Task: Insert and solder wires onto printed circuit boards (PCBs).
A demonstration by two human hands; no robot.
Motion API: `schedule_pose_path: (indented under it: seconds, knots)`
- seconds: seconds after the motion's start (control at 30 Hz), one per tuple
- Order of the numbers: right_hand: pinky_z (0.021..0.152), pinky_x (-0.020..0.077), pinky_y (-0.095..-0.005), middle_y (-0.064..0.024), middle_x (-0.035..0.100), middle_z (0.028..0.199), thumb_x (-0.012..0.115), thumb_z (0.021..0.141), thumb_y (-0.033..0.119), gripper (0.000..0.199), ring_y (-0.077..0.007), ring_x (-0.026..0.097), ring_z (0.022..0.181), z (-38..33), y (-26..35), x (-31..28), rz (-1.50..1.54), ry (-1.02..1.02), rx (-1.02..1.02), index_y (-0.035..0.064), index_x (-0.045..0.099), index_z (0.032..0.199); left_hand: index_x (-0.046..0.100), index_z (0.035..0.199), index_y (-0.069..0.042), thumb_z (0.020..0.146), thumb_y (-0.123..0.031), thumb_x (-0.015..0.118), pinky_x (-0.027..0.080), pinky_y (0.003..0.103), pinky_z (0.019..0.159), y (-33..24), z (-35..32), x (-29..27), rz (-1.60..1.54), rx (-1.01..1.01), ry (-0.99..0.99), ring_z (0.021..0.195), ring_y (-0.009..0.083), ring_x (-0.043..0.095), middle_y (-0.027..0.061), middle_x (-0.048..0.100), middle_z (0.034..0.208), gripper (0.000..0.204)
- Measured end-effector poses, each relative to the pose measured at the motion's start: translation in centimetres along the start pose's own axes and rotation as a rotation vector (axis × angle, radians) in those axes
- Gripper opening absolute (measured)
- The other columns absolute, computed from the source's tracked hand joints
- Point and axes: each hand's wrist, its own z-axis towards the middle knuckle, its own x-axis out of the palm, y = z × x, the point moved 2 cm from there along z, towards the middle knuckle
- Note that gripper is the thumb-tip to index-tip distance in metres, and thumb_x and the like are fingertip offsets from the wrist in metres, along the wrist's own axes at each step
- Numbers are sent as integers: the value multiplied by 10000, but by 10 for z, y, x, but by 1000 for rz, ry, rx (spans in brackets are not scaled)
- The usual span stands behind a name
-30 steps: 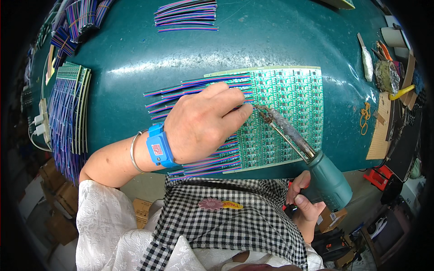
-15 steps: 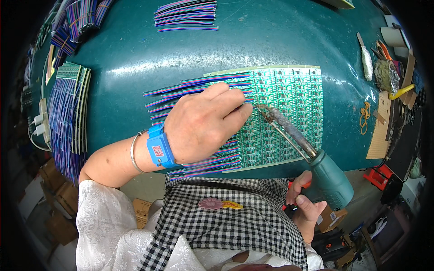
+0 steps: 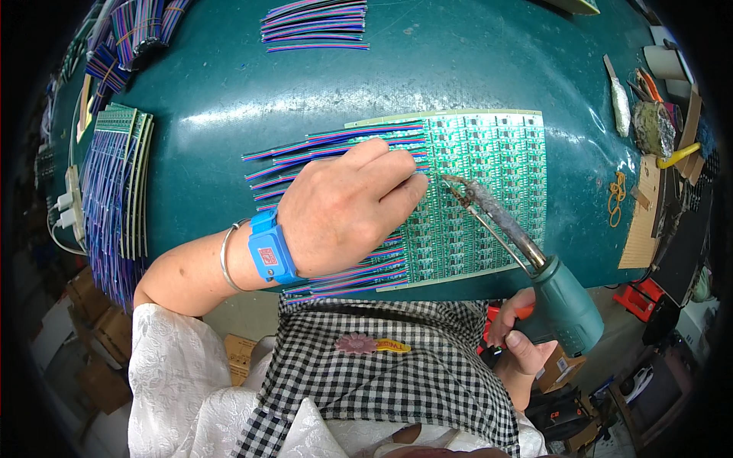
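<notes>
Teal-handled soldering gun (image 3: 557, 288) above a flat green circuit-board panel (image 3: 481, 214)

Nearest, a black-and-white checked cloth apron (image 3: 389, 382) covers the person's front. The right hand (image 3: 521, 336) curls around the gun's grip. Beyond, the panel lies on the dark green tabletop (image 3: 221, 84), thin blue, red and black ribbon wires (image 3: 363, 134) spread along its left side. Over them the left hand (image 3: 351, 202) has thumb and forefinger pressed together; what they pinch is hidden. The gun's tip is just beside those fingertips. Farthest, similar loose wires (image 3: 314, 25) lie in a row.
</notes>
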Motion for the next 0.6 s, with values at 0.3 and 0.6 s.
schedule_pose_path:
  seconds: [0.3, 0.6]
  knots:
    - [563, 497, -315, -95, 568, 782, 789, 765, 126, 454, -180, 562, 616, -1, -7, -1, -60, 0, 10, -37, 561, 1122, 704, 1111, 41, 673, -13, 678, 513, 384, 597, -2, 0, -2, 31, 5, 26, 764, 282, 607, 126, 597, 959, 442]
    - [508, 509, -324, -115, 575, 819, 791, 794, 131, 498, -181, 564, 584, -1, 0, 3, 21, -41, -13, -65, 532, 1171, 699, 1114, 46, 690, -25, 672, 511, 376, 584, -3, 1, -2, 42, 15, 24, 767, 273, 600, 122, 591, 965, 431]
